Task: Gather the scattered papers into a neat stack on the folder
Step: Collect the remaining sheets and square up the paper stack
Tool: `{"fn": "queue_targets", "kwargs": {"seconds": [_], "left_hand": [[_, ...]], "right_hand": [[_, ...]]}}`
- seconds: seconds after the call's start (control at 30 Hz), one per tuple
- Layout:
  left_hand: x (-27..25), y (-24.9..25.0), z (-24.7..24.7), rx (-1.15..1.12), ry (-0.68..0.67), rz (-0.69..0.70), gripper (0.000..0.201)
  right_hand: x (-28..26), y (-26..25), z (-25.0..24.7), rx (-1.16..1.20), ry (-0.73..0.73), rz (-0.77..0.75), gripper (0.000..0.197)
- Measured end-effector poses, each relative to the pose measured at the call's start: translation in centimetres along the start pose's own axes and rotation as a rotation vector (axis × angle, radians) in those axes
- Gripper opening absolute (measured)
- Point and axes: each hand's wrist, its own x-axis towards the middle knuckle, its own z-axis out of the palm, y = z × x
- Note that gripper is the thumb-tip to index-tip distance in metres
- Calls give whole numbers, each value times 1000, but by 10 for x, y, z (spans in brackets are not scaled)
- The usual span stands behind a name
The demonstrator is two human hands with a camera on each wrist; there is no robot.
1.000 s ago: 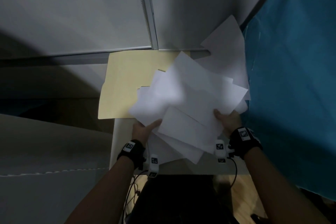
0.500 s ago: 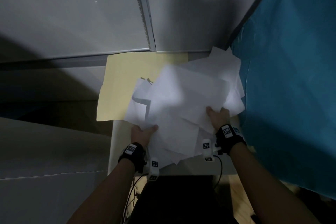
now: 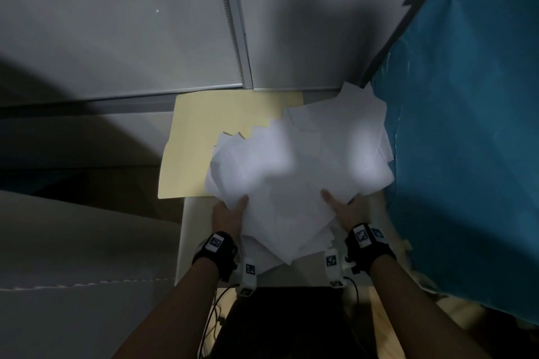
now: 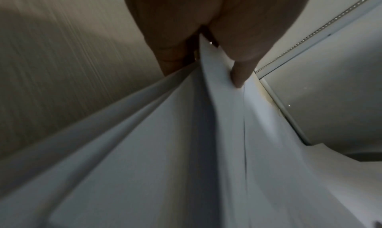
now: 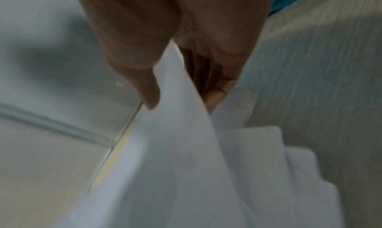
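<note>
Over table (image 3: pixel 189 230), both hands' fingers (image 5: pixel 217 91) pinch loose papers (image 3: pixel 291 183).

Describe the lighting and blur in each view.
Head view: dim, broad shadows on the wall, papers washed out and motion-smeared. Left wrist view: left hand soft, streaked surface at left. Right wrist view: right hand and sheets blurred throughout.

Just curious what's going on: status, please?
Left hand and right hand both pinch the papers. Pile messy, partly over the folder. Blue cloth crowds the right edge.
</note>
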Motion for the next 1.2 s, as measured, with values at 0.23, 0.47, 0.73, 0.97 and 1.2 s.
{"fn": "queue_targets", "kwargs": {"seconds": [0.23, 0.47, 0.73, 0.97, 1.2], "left_hand": [[-2, 1, -2, 55, -51, 18, 76], [-7, -1, -3, -89, 41, 132, 113], [-5, 17, 5, -55, -94, 70, 40], [-5, 31, -20, -219, -106, 149, 48], [-1, 52, -4, -155, -98, 198, 61]], "right_hand": [[17, -20, -21, -448, -143, -5, 26], [15, -15, 7, -536, -86, -204, 50], [22, -10, 33, -671, -255, -245, 57], [6, -63, 8, -202, -280, -171, 53], [9, -77, 34, -350, -284, -117, 95]]}}
